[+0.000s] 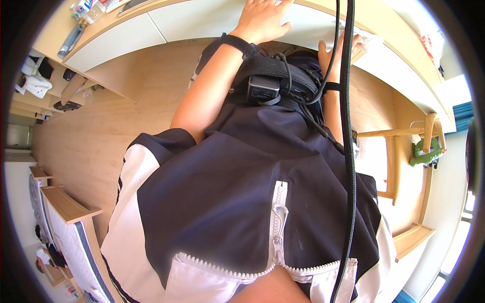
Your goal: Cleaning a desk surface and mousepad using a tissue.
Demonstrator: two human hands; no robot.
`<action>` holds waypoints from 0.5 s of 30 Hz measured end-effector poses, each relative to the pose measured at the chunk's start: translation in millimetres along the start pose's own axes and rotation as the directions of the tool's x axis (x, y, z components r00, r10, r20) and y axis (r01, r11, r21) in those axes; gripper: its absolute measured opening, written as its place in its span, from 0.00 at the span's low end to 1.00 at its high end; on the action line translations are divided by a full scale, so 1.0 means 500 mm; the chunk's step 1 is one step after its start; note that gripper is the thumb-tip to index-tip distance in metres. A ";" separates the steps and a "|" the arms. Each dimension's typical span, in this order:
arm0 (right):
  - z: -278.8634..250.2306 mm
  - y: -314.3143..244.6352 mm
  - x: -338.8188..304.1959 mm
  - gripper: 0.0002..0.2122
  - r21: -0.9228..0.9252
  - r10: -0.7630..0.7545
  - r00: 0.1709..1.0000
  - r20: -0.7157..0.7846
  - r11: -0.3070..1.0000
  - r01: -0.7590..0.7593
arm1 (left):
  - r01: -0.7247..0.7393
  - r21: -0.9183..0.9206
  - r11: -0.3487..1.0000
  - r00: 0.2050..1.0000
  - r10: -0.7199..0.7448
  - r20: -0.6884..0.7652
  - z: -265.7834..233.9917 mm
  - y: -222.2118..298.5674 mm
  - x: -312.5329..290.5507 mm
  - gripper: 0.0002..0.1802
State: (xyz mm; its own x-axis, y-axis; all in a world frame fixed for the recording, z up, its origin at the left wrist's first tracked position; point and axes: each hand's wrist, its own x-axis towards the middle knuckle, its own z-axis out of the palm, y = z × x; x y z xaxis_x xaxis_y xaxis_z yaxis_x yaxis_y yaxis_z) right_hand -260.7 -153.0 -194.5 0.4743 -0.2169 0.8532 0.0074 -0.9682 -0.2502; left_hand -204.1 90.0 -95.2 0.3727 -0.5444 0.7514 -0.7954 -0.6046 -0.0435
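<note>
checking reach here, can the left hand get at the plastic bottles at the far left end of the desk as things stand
Probably not without moving. The left hand rests flat on the desk edge, and the plastic bottles lie well off to its left. Nothing blocks the desktop between them.

desk (384,22): wood top, white drawer fronts | left hand (262,20) lay flat on front edge | bottles (87,10) + grey tube (70,41) at far left end | wood floor (101,126) below
</note>
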 end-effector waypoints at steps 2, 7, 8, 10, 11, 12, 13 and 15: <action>-0.007 -0.018 0.006 0.43 -0.006 -0.014 1.000 0.020 1.000 0.014 | -0.004 -0.002 1.000 1.000 0.004 -0.004 0.000 0.002 0.000 0.40; -0.022 -0.046 0.008 0.38 -0.008 -0.060 0.997 0.050 0.998 0.060 | -0.002 -0.004 1.000 1.000 0.002 -0.017 -0.003 0.000 -0.001 0.40; -0.022 -0.044 0.006 0.38 -0.037 -0.051 0.997 0.054 0.998 0.053 | -0.002 -0.005 1.000 1.000 0.002 -0.017 -0.003 0.001 0.000 0.40; -0.027 -0.046 0.007 0.38 -0.012 -0.040 0.997 0.065 0.999 0.041 | -0.002 -0.018 1.000 1.000 0.002 -0.014 -0.001 0.000 0.001 0.40; -0.029 -0.046 0.008 0.39 0.013 -0.028 0.997 0.077 1.000 0.028 | -0.002 -0.018 1.000 1.000 0.002 -0.014 -0.001 0.001 0.001 0.40; -0.027 -0.043 0.008 0.39 0.013 -0.030 0.997 0.077 0.999 0.029 | 0.006 -0.014 1.000 1.000 -0.006 -0.007 -0.002 0.001 0.000 0.40; -0.019 -0.034 0.005 0.39 0.015 -0.033 0.997 0.066 0.999 0.032 | 0.012 -0.012 1.000 1.000 -0.012 0.000 0.000 0.001 0.000 0.40; -0.005 -0.015 0.003 0.40 0.014 -0.037 0.998 0.054 0.999 0.036 | 0.015 -0.013 1.000 1.000 -0.015 0.002 0.003 0.002 -0.001 0.40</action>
State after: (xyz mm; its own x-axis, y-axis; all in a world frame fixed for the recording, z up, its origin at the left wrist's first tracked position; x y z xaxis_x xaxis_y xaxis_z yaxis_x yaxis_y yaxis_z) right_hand -262.3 -146.5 -190.1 0.5209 -0.1737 0.8358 0.0367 -0.9736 -0.2252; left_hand -204.5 88.6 -96.6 0.3857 -0.5366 0.7505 -0.7959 -0.6050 -0.0236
